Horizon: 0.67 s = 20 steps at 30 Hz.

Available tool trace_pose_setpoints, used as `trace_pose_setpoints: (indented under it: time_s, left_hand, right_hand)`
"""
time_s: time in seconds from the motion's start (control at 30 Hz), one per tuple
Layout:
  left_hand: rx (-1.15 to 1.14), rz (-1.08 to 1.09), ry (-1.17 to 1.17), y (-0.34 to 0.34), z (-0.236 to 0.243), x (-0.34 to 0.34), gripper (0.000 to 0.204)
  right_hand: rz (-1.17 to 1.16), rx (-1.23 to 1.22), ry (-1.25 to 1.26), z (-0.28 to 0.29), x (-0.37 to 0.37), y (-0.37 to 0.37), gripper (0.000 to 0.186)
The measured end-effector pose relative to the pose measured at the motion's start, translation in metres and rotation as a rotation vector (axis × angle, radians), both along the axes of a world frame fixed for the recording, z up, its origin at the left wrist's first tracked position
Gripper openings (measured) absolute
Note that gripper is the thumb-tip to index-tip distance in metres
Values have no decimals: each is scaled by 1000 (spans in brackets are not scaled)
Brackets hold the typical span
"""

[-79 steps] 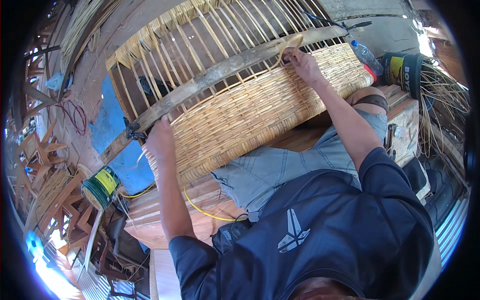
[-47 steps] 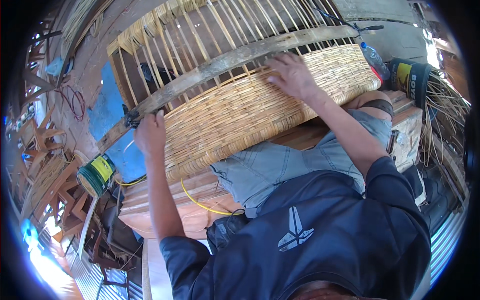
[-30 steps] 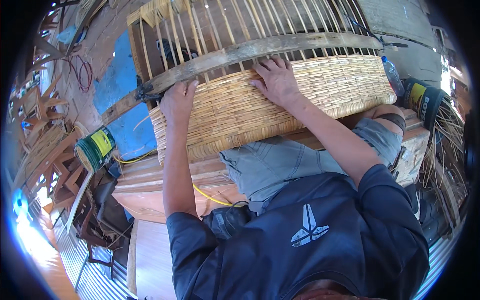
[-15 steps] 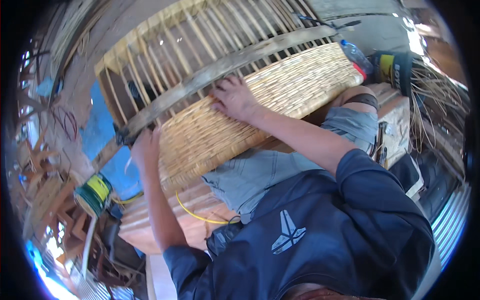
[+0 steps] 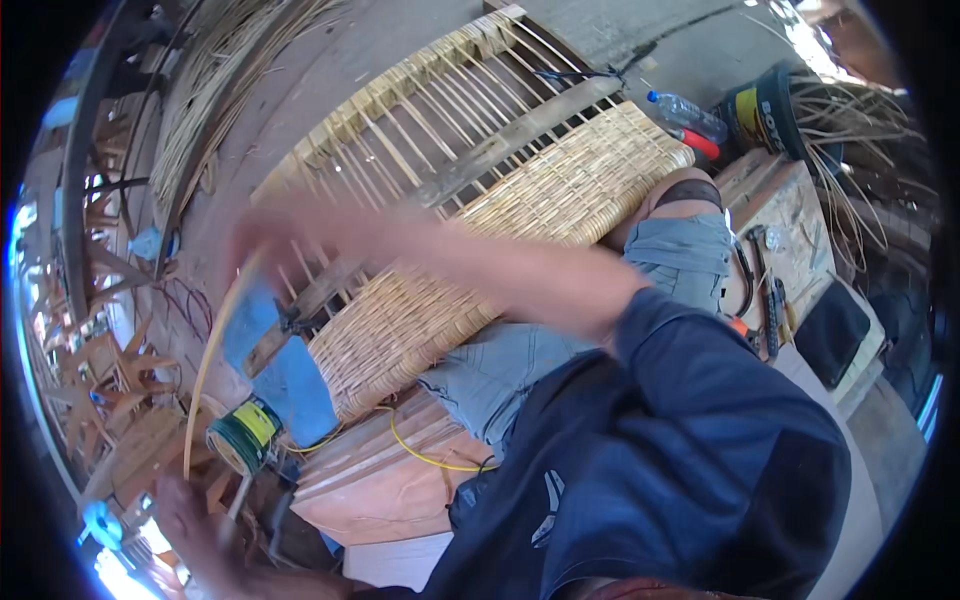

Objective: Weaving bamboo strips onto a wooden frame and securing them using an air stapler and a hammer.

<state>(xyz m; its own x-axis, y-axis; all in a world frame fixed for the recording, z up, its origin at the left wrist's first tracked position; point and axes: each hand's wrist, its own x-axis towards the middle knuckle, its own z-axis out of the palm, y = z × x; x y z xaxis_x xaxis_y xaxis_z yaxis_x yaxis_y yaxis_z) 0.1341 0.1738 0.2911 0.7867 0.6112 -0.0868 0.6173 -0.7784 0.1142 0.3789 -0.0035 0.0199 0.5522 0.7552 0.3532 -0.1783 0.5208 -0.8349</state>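
Observation:
A long, pale cane strip (image 5: 212,350) bows between my two hands at the left. My right hand (image 5: 268,235), smeared by motion, is closed on its upper end, with the right forearm reaching across the woven panel. Low at the left, my left hand (image 5: 195,520) is also blurred; the strip's lower end runs into its closed fingers. The woven cane panel (image 5: 560,185) lies slanting over my lap, its near part tightly woven. Bare lengthwise strands (image 5: 440,110) span its far part, and a flat wooden bar (image 5: 510,140) lies across them, partly hidden by my arm.
A green pot with a yellow label (image 5: 243,437) stands beside a blue sheet (image 5: 310,400) at the left. At the right are a plastic bottle (image 5: 690,117), a dark bucket (image 5: 765,115), loose cane (image 5: 850,130) and hand tools (image 5: 772,315) on a wooden bench (image 5: 785,215).
My right hand has swung from the panel's middle to its left end. My left hand has dropped away from the panel toward the lower left. The cane strip now stretches between them.

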Motion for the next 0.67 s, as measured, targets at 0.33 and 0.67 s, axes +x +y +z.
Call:
trace_pose_setpoints:
  time_s: [0.33, 0.67]
  left_hand:
    - [-349, -380, 272, -52, -352, 117, 47]
    - [-266, -468, 284, -121, -370, 143, 37]
  right_hand:
    - [-683, -22, 1026, -216, 30, -349, 60]
    - [-199, -1524, -791, -36, 7, -117, 66]
